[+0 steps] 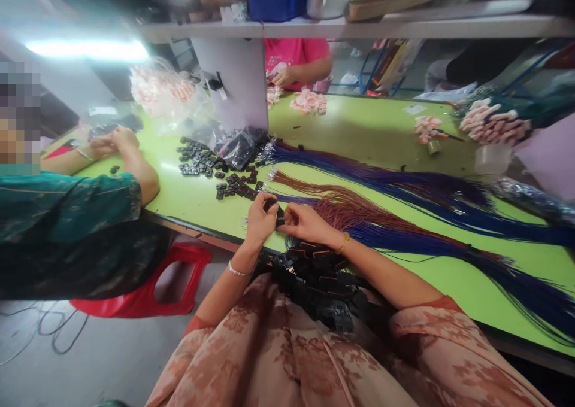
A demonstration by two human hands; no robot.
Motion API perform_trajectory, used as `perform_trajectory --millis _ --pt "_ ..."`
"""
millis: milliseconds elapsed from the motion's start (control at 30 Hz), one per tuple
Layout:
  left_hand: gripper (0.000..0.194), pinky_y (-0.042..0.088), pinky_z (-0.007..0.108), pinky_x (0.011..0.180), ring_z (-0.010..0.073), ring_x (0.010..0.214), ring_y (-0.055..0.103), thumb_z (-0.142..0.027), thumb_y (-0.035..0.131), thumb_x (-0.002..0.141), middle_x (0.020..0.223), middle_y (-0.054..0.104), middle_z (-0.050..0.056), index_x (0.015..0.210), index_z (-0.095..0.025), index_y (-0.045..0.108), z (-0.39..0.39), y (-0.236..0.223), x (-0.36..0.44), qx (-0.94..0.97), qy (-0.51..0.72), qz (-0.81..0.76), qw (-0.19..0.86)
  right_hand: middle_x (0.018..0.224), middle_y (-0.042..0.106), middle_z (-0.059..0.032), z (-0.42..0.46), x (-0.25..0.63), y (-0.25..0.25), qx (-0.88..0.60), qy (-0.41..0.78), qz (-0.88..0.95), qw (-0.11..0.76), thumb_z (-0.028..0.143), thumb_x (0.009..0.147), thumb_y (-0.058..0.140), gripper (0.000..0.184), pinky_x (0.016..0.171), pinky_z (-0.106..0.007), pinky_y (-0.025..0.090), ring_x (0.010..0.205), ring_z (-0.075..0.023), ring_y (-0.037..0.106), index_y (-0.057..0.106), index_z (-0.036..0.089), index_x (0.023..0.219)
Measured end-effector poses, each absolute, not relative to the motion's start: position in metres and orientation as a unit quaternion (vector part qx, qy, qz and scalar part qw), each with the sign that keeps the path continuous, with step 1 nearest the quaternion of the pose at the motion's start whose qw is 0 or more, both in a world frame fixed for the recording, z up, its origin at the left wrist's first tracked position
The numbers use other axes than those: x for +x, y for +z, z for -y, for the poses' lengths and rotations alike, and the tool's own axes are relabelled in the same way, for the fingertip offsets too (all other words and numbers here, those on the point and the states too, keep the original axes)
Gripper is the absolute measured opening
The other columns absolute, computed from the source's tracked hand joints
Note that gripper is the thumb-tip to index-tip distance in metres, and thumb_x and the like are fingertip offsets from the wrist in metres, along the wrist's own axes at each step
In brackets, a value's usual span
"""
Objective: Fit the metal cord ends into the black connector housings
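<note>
Near the table's front edge, my left hand (262, 219) is closed round a small black plastic connector housing (280, 217). My right hand (308, 222) pinches at the right side of that housing; what lies between its fingertips is too small to make out. Just beyond the hands are loose black connector housings (236, 185), some with orange marks. Brown wires (332, 194) and blue wires (381, 237) with metal-tipped ends run from beside my hands to the right. More black connector pieces (321, 275) are heaped in my lap, under my right forearm.
A second wire bundle (359, 173) lies farther back, beside a plastic bag of black parts (242, 146). An upright panel (236, 84) and an overhead shelf (305, 30) bound the green table (350, 122). A co-worker's arms (139, 170) rest at left, above a red stool (179, 281).
</note>
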State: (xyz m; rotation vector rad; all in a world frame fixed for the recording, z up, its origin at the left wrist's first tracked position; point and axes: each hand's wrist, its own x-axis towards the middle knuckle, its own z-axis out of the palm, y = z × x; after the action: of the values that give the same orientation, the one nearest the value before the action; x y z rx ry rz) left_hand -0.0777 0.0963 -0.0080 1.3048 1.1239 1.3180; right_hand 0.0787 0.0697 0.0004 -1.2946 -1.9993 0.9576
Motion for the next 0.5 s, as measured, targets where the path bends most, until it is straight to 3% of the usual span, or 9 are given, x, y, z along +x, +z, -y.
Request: perform_trajectory --millis 100,200,367,500 --pt "0.02 0.042 0.026 0.072 0.0127 0.074 0.055 -0.007 0.063 0.067 0.078 0.059 0.0 0.084 -0.017 0.058 -0.09 -0.001 -0.071 0.518 0.54 -0.443 0.493 0.088 0.06 -0.007 -0.07 0.081 0.003 -0.547 0.17 0.778 0.26 0.039 0.076 0.066 0.029 0.065 -0.027 0.037 0.075 -0.0176 0.052 0.051 0.018 0.09" --pt "0.021 0.044 0.025 0.072 0.0125 0.074 0.056 -0.01 0.065 0.068 0.08 0.06 0.001 0.086 -0.017 0.058 -0.085 0.002 -0.067 0.509 0.541 -0.431 0.513 0.1 0.059 -0.0139 -0.076 0.086 0.0 -0.545 0.096 0.791 0.262 0.038 0.078 0.062 0.032 0.074 -0.033 0.039 0.089 -0.0244 0.053 0.051 0.017 0.099" --pt "0.021 0.047 0.025 0.063 0.0114 0.067 0.056 -0.014 0.067 0.069 0.078 0.059 0.001 0.086 -0.017 0.055 -0.082 0.001 -0.069 0.472 0.523 -0.432 0.563 0.096 0.063 -0.0074 -0.081 0.089 -0.002 -0.524 0.196 0.765 0.321 0.032 0.075 0.064 0.053 0.077 -0.033 0.041 0.086 -0.0223 0.056 0.042 0.018 0.121" --pt "0.022 0.05 0.027 0.066 0.0113 0.066 0.057 -0.017 0.069 0.069 0.076 0.059 0.0 0.086 -0.017 0.055 -0.081 0.001 -0.07 0.462 0.505 -0.421 0.595 0.089 0.063 -0.0046 -0.081 0.086 0.003 -0.507 0.265 0.742 0.349 0.028 0.074 0.063 0.054 0.077 -0.033 0.043 0.08 -0.0193 0.056 0.045 0.017 0.123"
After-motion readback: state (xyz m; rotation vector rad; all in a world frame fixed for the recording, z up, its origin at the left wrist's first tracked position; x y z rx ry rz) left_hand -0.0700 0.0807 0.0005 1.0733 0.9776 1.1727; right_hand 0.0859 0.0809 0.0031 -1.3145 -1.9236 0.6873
